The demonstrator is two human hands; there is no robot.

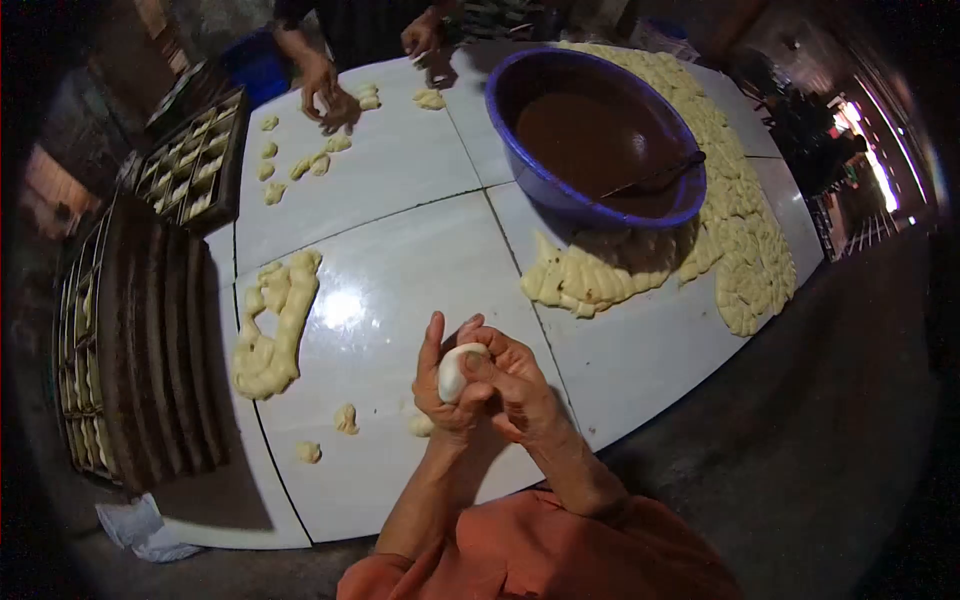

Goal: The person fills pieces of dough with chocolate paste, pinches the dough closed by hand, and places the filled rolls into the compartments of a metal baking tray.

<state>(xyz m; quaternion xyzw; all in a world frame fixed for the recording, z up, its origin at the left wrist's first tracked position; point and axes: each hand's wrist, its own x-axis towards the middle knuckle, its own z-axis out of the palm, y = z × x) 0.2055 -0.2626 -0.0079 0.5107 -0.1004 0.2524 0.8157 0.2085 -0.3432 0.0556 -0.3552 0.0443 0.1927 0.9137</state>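
Note:
Between my two hands is a smooth, pale dough ball (453, 374). My left hand (428, 388) cups it from the left side with the fingers up. My right hand (522, 388) wraps it from the right, its thumb pressing on the dough. Part of the ball is hidden by the fingers. Just below my left wrist lies a dough piece (418, 424), partly covered by the hand. Two small dough lumps, one (346, 418) nearer and one (308, 452) farther left, rest on the white tiled table (400, 270).
A purple basin (560, 200) of brown paste holds a stick-like tool. Dough portions (745, 240) spread around it. A joined dough strip (290, 320) lies left. Stacked trays (165, 350) and a dough-filled tray (200, 165) line the left edge. A co-worker's hands (316, 85) work at the back.

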